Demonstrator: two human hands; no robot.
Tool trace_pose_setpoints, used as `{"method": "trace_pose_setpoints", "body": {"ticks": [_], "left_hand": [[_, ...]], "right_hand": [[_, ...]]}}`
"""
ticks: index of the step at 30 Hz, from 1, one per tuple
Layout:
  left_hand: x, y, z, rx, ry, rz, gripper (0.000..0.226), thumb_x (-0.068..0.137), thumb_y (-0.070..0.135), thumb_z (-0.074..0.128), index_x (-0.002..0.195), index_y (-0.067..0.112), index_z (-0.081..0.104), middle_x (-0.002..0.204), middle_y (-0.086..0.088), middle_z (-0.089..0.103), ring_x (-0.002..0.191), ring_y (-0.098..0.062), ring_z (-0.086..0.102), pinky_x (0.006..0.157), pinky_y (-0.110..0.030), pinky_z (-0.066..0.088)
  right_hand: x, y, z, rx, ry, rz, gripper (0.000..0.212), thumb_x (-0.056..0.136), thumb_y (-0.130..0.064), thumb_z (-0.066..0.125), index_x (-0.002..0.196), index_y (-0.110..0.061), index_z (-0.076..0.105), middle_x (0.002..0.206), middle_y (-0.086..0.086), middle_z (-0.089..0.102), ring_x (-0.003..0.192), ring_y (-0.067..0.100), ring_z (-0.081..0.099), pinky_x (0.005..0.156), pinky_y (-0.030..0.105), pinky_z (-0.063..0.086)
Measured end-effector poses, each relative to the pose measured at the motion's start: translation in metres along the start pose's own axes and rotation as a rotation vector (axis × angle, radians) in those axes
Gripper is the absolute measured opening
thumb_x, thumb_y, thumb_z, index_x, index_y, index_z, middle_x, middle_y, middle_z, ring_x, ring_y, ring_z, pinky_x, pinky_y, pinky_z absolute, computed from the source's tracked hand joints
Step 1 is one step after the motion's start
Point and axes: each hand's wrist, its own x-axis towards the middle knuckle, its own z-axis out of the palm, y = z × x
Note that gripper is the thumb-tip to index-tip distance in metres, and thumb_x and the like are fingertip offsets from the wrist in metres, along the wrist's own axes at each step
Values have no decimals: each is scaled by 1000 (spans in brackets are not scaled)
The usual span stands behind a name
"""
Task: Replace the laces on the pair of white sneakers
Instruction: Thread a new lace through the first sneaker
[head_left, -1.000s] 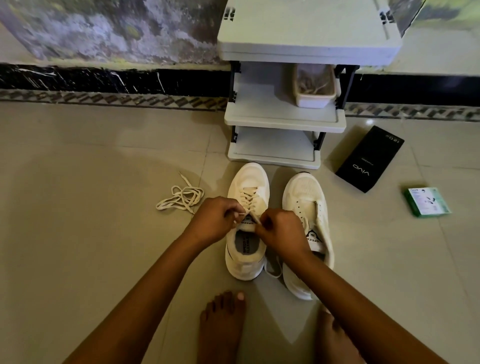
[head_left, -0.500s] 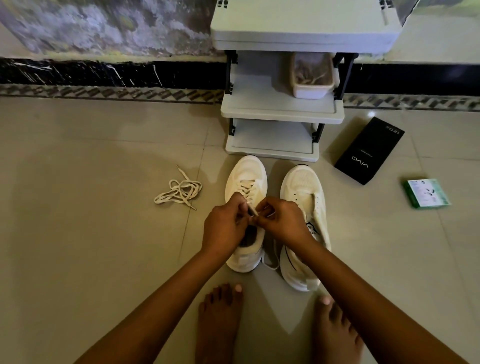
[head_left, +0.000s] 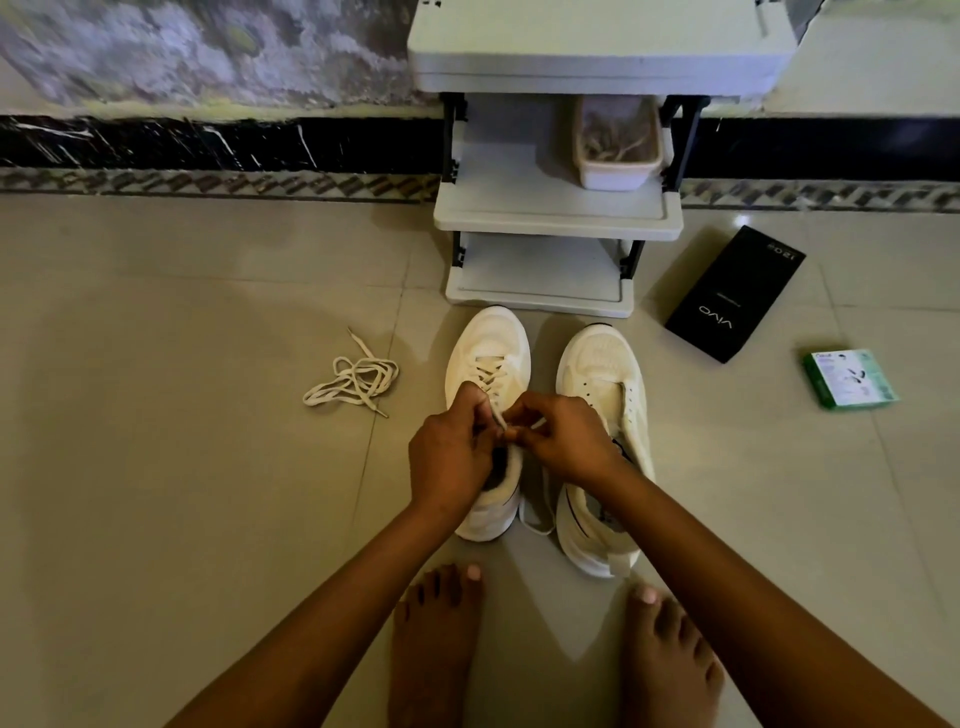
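Note:
Two white sneakers stand side by side on the tiled floor, toes pointing away from me. The left sneaker (head_left: 488, 348) carries a white lace (head_left: 491, 371) crossed through its eyelets. My left hand (head_left: 452, 457) and my right hand (head_left: 563, 441) meet over its tongue, each pinching an end of that lace. The right sneaker (head_left: 602, 384) shows empty eyelets, and a lace strand (head_left: 540, 527) trails on the floor between the shoes. A loose bundle of white lace (head_left: 353, 382) lies on the floor to the left.
A grey shoe rack (head_left: 556, 208) stands against the wall just beyond the sneakers, with a small tub (head_left: 618, 174) on its middle shelf. A black phone box (head_left: 735, 293) and a green box (head_left: 849, 379) lie at the right. My bare feet (head_left: 436, 644) rest near the heels.
My hands have come closer together over the left sneaker's tongue and are working the lace ends. The view has dropped slightly, so both feet show more.

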Motion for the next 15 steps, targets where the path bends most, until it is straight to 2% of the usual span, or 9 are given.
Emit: {"method": "trace_pose_setpoints", "body": {"ticks": [3,6,9,12,14,15], "left_hand": [[2,-2,-4,-16,-42,22,19,88,19,62,104,21,52,92,0,70,85,-20,66,70,-31,50],[4,-4,-9,-71,-123,45,28,87,17,63,111,24,52,94,2,70,87,-18,66,73,-29,51],[5,-5,-14,-13,-105,117,40,83,22,68,120,26,54,106,2,63,94,-17,62,74,-29,48],[13,-14,-16,314,-181,243,59,79,33,69,134,31,48,140,2,42,122,-21,44,90,-33,41],[18,-17,-18,316,-293,213,62,80,36,68,137,34,43,150,7,33,129,-19,41,95,-33,42],[21,-18,-18,302,-321,209,63,81,38,68,138,35,42,150,10,33,129,-18,42,95,-32,42]], "right_hand": [[4,-2,2,-50,38,-9,14,91,-21,58,96,-11,66,96,9,69,89,28,62,76,37,49],[4,-7,6,-210,15,-49,15,92,-18,51,101,-8,57,102,12,62,90,32,59,72,38,49],[0,-12,8,-242,24,-38,16,92,-13,48,105,-5,50,107,15,55,89,35,57,69,39,45],[-4,-14,4,-208,68,-28,11,91,-9,47,101,-5,48,106,15,55,85,34,55,64,35,39],[-5,-22,-9,-71,110,-9,9,91,-3,45,98,-7,49,102,12,59,84,28,55,66,34,42],[-4,-27,-17,118,147,29,10,93,-1,42,97,-6,49,99,8,61,83,21,56,68,31,44]]}}
